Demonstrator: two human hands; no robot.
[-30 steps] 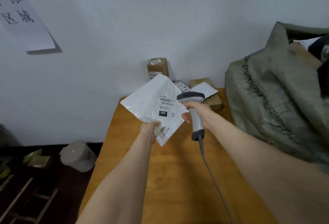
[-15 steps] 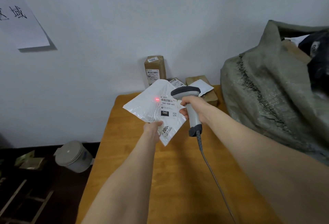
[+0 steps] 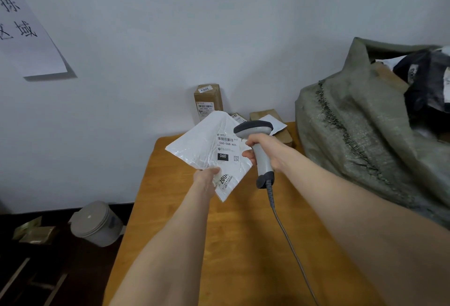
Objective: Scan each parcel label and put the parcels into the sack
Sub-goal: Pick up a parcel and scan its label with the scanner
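Gone since the previous frame is the red aiming dot on the parcel point(image 3: 202, 145). Sack point(image 3: 353, 135) stands open at the right side of the bench point(image 3: 243, 245). Left grip point(image 3: 207, 179) pinches the parcel by its lower corner, above the bench; right grip point(image 3: 265, 152) clasps the scanner point(image 3: 253, 129). Hold the barcode point(image 3: 225, 139) flat, facing the scanner head.

We take this for a small parcel-sorting room. A paper sign point(image 3: 29, 33) printed with Chinese characters hangs on the plain white wall point(image 3: 219, 25) at far left. On the wooden bench point(image 3: 219, 245), labelled cardboard boxes point(image 3: 208, 101) stand at the far edge against the wall. At right, a woven grey-green sack point(image 3: 353, 135) holds more packages. We also see a corded barcode scanner point(image 3: 260, 150) and a white mailer point(image 3: 194, 147) bearing a barcode label point(image 3: 226, 145). A lidded grey bucket point(image 3: 93, 223) sits on the dark floor point(image 3: 60, 269) at left.
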